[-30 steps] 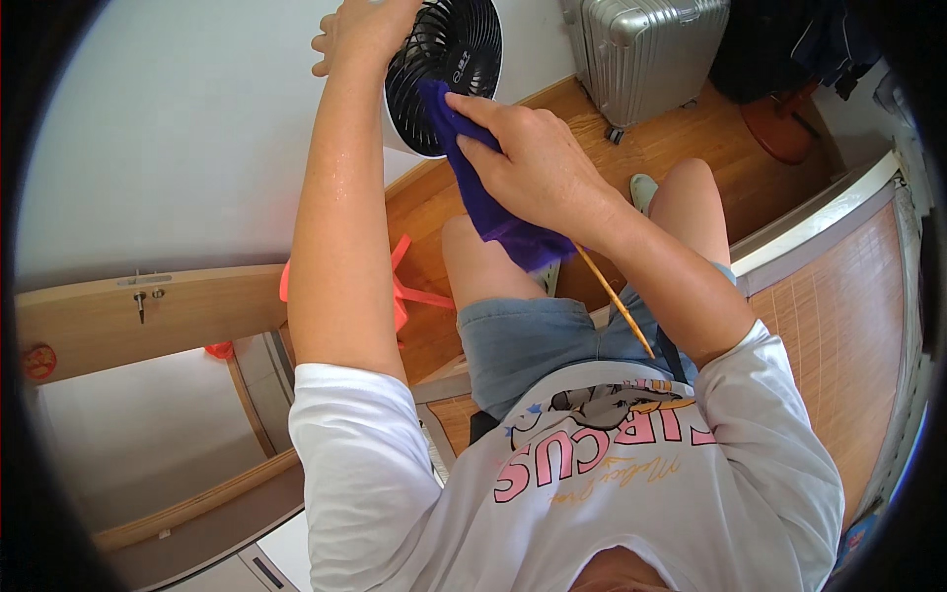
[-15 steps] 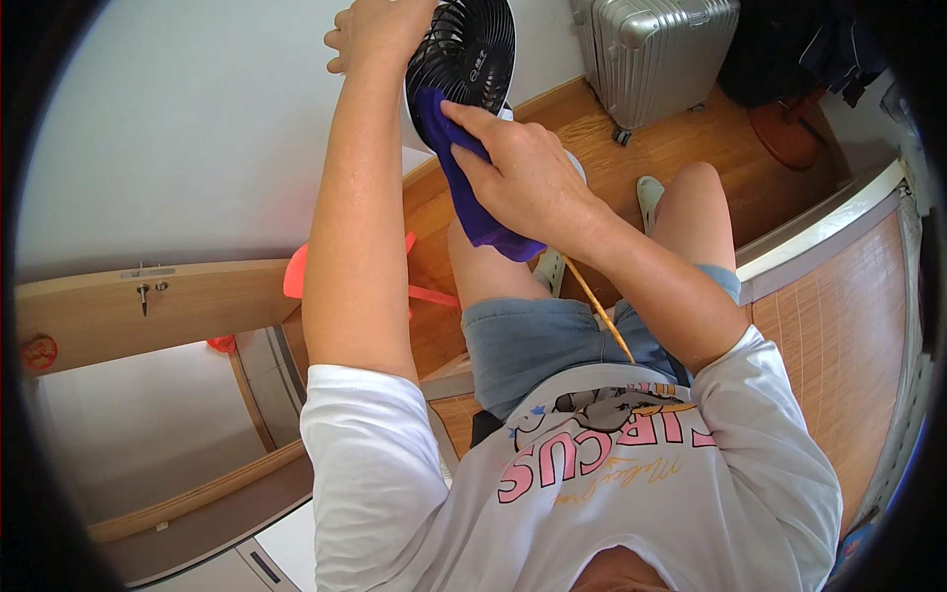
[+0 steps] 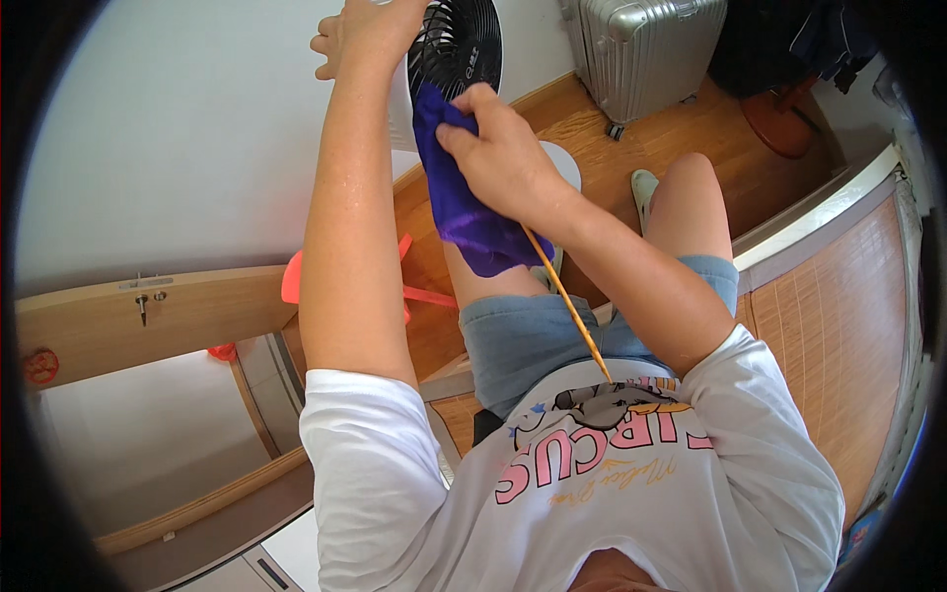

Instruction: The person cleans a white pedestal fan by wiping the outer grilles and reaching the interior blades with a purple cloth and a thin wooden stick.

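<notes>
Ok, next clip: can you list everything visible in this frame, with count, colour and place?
fan: one, black grille, top centre, at the wall
cloth: one, purple, pressed on the fan grille, hanging down
stick: one, thin, tan, under the right hand
suitcase: one, silver, top right on the wood floor
slipper: one, pale green, on the floor
mat: one, woven, tan, right edge
left hand: grips the fan's top
right hand: holds the cloth

A bright room with a white wall and wooden floor

A white wall (image 3: 178,128) fills the left; a wood-plank floor (image 3: 691,128) runs far right, where a silver ribbed suitcase (image 3: 646,49) stands. A woven bamboo mat (image 3: 838,335) lies right, a pale wooden rail (image 3: 148,316) left.
</notes>
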{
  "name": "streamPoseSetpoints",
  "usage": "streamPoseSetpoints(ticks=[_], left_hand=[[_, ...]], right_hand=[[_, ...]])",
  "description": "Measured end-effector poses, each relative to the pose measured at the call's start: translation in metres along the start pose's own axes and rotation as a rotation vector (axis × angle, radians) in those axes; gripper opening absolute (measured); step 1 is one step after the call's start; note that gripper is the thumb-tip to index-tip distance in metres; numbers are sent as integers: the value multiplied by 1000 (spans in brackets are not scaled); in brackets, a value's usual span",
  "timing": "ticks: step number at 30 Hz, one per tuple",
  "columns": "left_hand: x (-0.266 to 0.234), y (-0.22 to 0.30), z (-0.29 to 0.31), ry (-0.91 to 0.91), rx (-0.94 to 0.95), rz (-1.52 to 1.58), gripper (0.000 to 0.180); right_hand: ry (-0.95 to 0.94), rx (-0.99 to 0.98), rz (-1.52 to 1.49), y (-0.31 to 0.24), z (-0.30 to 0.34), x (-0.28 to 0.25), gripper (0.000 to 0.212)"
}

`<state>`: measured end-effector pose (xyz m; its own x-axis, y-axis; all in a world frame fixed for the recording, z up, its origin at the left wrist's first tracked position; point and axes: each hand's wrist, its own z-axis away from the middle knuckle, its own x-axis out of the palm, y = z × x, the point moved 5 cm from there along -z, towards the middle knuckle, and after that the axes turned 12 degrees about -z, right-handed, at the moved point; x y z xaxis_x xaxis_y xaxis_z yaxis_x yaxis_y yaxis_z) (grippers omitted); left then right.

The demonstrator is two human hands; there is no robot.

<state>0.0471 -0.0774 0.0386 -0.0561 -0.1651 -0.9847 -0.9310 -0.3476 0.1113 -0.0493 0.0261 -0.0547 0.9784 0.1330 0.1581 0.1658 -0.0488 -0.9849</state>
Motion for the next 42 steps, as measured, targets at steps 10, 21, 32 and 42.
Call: streamPoseSetpoints(ticks=[10,21,32,42], left_hand=[[-2,-19,-10,31,-54,43,101],[12,-40,-39,-3,153,179,103],[27,-38,-35,86,252,291,97],[-5,-13,10,141,156,307,88]], right_hand=[[-139,6,-23,17,22,-5,33],[-97,73,-125,25,19,-11,31],[-98,28,-125,19,0,4,35],[-111,39,-81,24,3,-1,33]])
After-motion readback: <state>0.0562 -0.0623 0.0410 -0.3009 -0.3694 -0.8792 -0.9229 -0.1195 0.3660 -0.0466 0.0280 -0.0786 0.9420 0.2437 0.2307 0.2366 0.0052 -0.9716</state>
